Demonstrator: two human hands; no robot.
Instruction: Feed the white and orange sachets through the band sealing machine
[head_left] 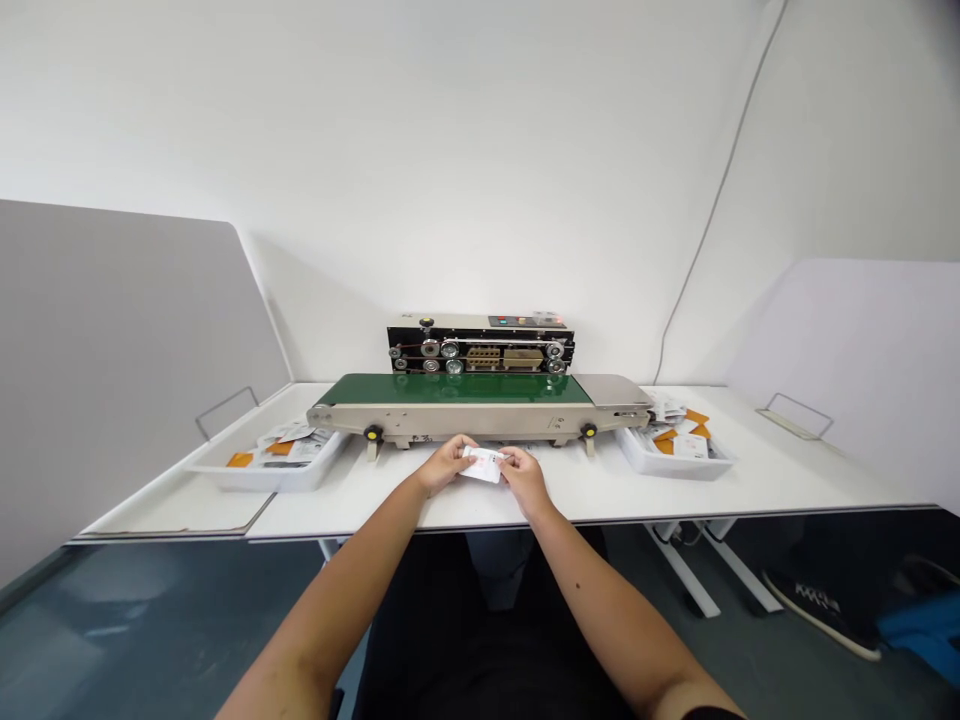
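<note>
Between my two hands is a small white packet (482, 464) with faint reddish print, held above the front part of the white table. My left hand (448, 466) pinches its left edge, thumb on top. The right edge is gripped by my right hand (523, 478), fingers closed on it. Just beyond my hands stands a band sealing machine (480, 350) with a green conveyor belt (457, 388) and metal rollers. What the packet contains cannot be seen.
White bins with white and orange packets stand at the left (262, 478) and right (675, 466) of the conveyor. Grey partitions (127, 340) flank the table (780, 470). A cable (720, 190) runs down the wall. A shoe (821, 610) shows on the floor at right.
</note>
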